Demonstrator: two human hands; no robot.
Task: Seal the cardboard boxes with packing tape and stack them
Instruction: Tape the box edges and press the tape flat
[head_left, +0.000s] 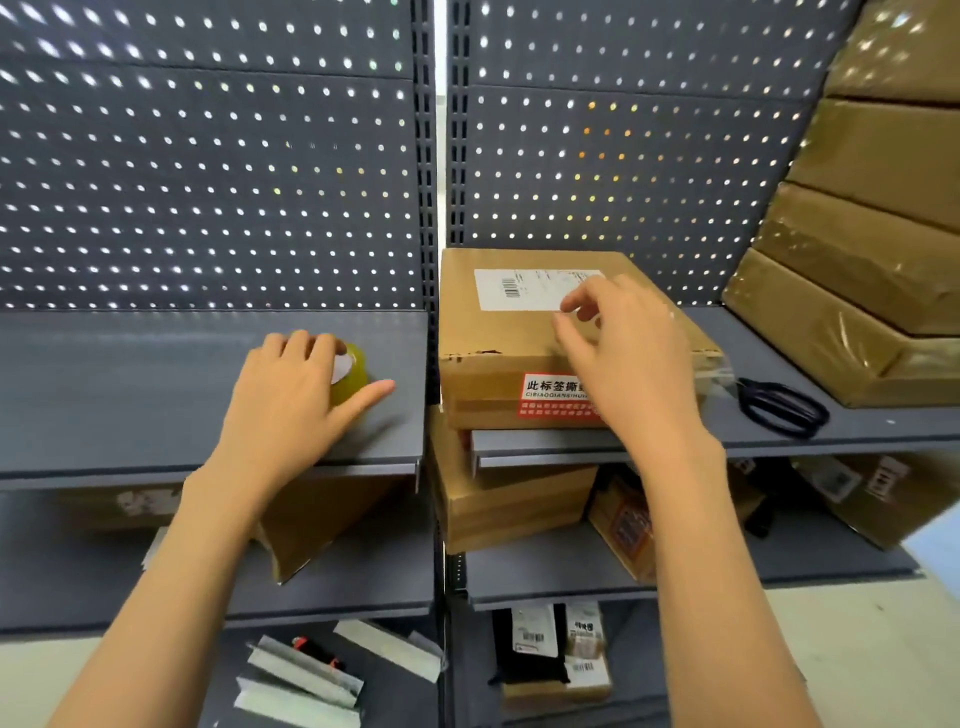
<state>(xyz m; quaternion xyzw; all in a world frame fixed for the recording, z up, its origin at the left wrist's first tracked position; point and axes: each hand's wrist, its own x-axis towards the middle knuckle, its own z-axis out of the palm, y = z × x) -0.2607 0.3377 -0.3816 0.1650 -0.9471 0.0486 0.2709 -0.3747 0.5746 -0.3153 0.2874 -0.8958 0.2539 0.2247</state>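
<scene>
- Cardboard box (498, 332): judged light to moderate in weight, since it sits on the shelf edge with part of its base overhanging. Walls judged stiff but dentable; the front top edge is already scuffed and torn.
- Best hold is judged to be both side walls low down, palms flat. The taped lid seam is better avoided.
- Tape roll (352, 371): judged light, rigid and smooth-sided, so likely to slip. A grip across the rim or through the core is advised.
- Left hand (291, 387): curled over the tape roll from above, fingers wrapped on its far side, thumb stretched out to the right. The roll rests on the grey shelf (130, 395) under that hand.
- Right hand (623, 343): fingers bent and pinched close together over the box lid, just right of the white shipping label (511, 288). Whether a tape end is held cannot be told; a clear film appears to trail off the box's right side.
- Box look: plain brown, with a barcode label on top and a red-and-white sticker on the front face.
- Scissors (784, 408) lie on the shelf right of the right hand, near it.
- Stacked boxes (872, 291), glossy with tape, are seen further right.
</scene>
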